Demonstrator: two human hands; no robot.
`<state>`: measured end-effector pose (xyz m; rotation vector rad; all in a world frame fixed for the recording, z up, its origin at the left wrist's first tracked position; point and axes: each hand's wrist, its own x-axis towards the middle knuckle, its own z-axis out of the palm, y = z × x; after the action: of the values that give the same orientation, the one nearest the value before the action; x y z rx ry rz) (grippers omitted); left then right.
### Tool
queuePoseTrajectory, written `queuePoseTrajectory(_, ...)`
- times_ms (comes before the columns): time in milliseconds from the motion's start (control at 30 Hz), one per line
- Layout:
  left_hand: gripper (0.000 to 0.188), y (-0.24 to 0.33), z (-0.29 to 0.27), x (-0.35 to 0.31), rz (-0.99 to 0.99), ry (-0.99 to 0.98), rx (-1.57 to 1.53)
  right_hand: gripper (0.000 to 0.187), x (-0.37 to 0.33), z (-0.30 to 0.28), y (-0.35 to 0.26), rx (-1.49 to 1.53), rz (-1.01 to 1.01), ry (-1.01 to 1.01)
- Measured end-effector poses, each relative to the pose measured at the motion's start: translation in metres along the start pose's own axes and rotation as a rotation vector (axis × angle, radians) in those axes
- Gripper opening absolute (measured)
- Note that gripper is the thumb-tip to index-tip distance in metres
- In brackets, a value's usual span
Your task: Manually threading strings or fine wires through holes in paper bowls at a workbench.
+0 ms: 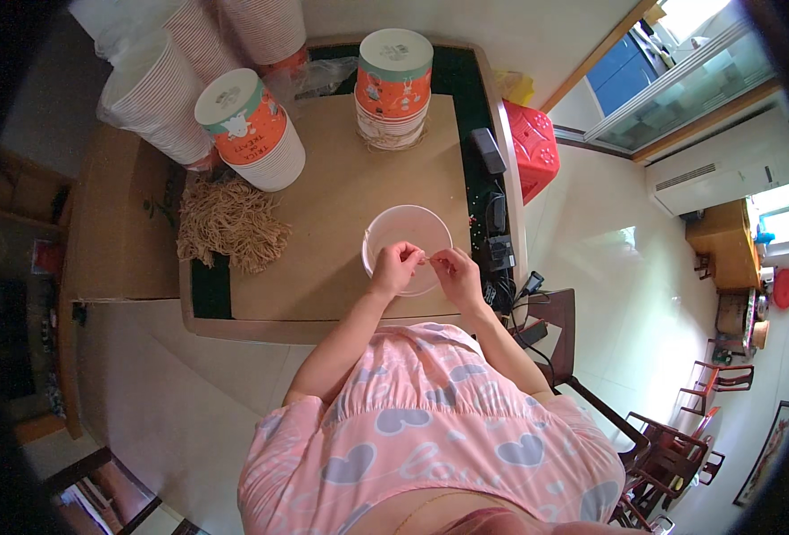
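Observation:
A round white paper bucket (405, 224) stands with its open mouth up near the front of the table. Over its near side, my left hand (397, 267) and my right hand (456, 275) meet fingertip to fingertip. Both are closed in a pinch; what lies between the fingers is too small to make out. Left of the bucket lies a loose heap of tan twine cords (234, 221). Behind it, an upside-down stack of orange and green printed paper buckets (394, 85) has more cords around its base.
Another stack of printed buckets (250, 129) leans beside the cords, with plastic-wrapped stacks (158, 94) behind it. Black power adapters (499, 253) and cables line the table's right edge. A red stool (531, 147) stands beyond, a dark chair (557, 330) nearer me. A cardboard box (127, 223) is at left.

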<state>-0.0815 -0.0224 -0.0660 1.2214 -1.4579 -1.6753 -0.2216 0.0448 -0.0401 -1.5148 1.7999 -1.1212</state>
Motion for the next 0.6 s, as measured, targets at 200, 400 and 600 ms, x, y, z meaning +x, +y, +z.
queuePoseTrajectory(200,0.012,-0.004,0.001,0.001,0.013,0.012,-0.011,0.007,-0.001,0.000,0.003,0.022,0.019,-0.009)
queuePoseTrajectory(400,0.013,-0.003,0.000,0.002,-0.008,0.041,-0.046,0.007,0.004,-0.001,-0.003,0.007,0.009,-0.024)
queuePoseTrajectory(600,0.012,0.007,0.001,0.002,-0.042,0.020,-0.011,0.010,0.010,-0.001,-0.012,0.021,-0.014,0.029)
